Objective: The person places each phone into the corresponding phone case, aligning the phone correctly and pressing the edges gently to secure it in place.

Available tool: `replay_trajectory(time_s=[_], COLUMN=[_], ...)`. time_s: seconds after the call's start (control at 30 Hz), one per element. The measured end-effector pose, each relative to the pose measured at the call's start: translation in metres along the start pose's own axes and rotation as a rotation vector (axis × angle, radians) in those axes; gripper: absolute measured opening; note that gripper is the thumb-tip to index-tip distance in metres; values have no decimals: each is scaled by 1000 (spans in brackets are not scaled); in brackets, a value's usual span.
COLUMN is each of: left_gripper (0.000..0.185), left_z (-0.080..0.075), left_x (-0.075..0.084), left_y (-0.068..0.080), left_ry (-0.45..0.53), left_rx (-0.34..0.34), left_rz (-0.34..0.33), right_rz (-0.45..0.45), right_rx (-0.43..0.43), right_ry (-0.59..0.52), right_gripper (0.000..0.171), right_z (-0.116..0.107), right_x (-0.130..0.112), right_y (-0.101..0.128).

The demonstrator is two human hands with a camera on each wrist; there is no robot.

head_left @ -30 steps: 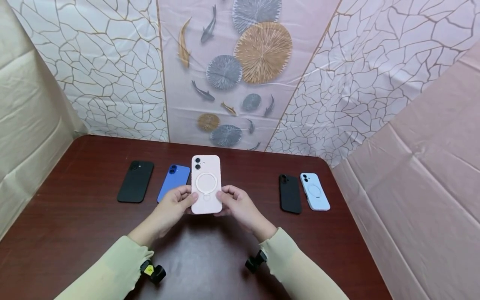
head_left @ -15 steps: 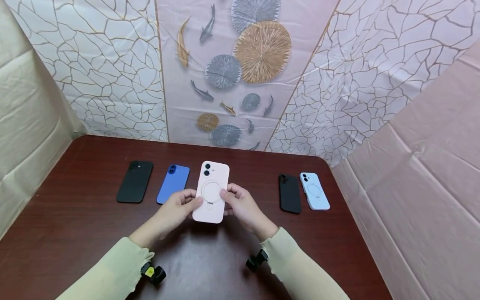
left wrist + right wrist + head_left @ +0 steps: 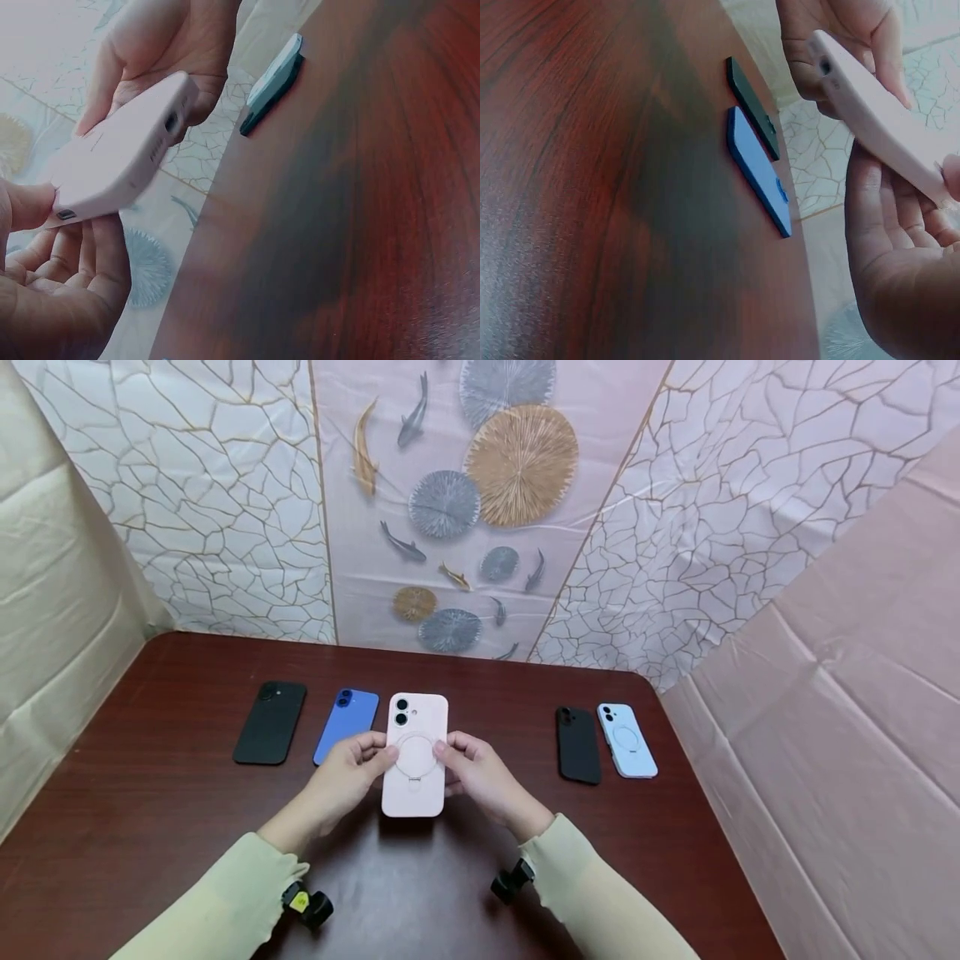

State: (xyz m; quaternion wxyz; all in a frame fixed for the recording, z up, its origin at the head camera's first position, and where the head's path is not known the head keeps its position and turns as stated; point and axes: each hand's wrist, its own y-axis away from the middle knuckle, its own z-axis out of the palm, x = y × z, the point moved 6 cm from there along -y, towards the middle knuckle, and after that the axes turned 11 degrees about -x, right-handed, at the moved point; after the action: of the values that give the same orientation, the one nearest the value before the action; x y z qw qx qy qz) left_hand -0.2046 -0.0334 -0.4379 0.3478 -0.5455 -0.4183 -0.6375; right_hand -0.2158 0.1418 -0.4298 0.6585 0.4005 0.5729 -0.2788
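Note:
Both hands hold a pale pink phone case (image 3: 415, 793) above the table, its back facing up. It has two camera lenses at the top left and a ring in the middle. The left hand (image 3: 347, 777) pinches the left edge, thumb on the back and fingers underneath. On the opposite edge, the right hand (image 3: 483, 779) grips likewise, its thumb near the ring. In the left wrist view, the bottom edge of the pink case (image 3: 120, 161) shows a port cutout and small holes. The right wrist view shows the same pink case (image 3: 885, 124) tilted between the hands.
On the dark red table (image 3: 150, 827), a black phone (image 3: 271, 724) and a blue phone (image 3: 347, 724) lie to the left. To the right lie a smaller black phone or case (image 3: 578, 746) and a light blue case (image 3: 628, 742) with a ring. Patterned cloth (image 3: 442, 635) hangs behind.
The pink case has come lower and nearer the body. It tilted to the right half a second ago and is now nearly straight again. Both hands keep their hold.

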Motion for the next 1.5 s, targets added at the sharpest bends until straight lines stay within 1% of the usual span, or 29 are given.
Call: replay_trajectory(time_s=[0.1,0.27,0.37,0.5,0.6,0.7,0.77,0.87,0.97,1.03,1.1,1.2,1.37,1.5], left_gripper=[24,22,22,23,23,21,21,21,23,25,27,29,38,49], left_z=[2,6,5,2,2,2,0,-5,-9,-11,-12,-15,-26,-37], left_x=[-2,-4,-6,-7,-7,-8,-8,-9,-8,-8,-8,-8,-3,3], left_y=[3,6,9,13,13,11,9,6,2,1,1,2,3,3], left_ry=[-12,-40,-38,-52,-64,-64,-58,-44,-6,27,62,78,84,106], left_rx=[-8,-56,-73,-86,-103,-111,-103,-67,-39,-27,-16,8,40,77], left_rz=[9,23,22,37,46,47,43,29,17,14,10,-7,-24,-26], right_rz=[-3,-44,-50,-57,-49,-34,-22,-6,14,33,46,54,38,48], right_rx=[36,113,108,91,82,73,62,29,1,-12,-18,-26,-43,-94], right_ry=[-8,-71,-93,-140,-194,-222,-225,-230,-220,-191,-140,-78,-36,13], right_gripper=[32,29,33,39,33,28,29,37,41,37,30,21,21,21], right_z=[-2,-8,-5,1,1,-1,-1,0,0,0,1,4,9,16], right_x=[-2,-8,-9,-12,-13,-13,-13,-12,-7,-4,-1,1,-2,0], right_y=[-1,-5,-7,-7,-9,-12,-15,-19,-23,-25,-26,-26,-27,-27])
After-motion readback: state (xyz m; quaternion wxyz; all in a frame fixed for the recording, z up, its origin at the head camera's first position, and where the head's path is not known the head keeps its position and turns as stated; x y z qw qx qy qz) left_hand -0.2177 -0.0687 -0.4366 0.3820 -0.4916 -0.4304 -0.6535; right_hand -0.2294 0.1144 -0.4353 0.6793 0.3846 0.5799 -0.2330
